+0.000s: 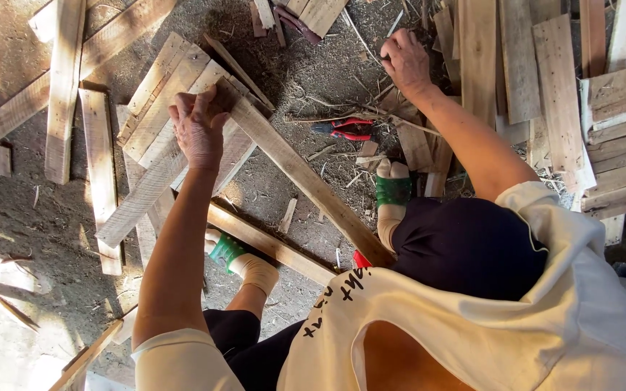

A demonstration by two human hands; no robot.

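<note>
Our left hand (pixel 198 127) grips the upper end of a long slat (pixel 302 174) that runs slantwise down toward our body. We judge it stiff and fairly light, with rough, splintery edges, so the end is a good place to hold, clear of any nails. Our right hand (pixel 406 61) reaches into the boards (pixel 516 65) ahead; we cannot tell whether it grips one. Between the hands lie red pliers (pixel 347 129). The floor (pixel 9 217) is dusty earth, with planks (pixel 63 87) beyond the left hand.
</note>
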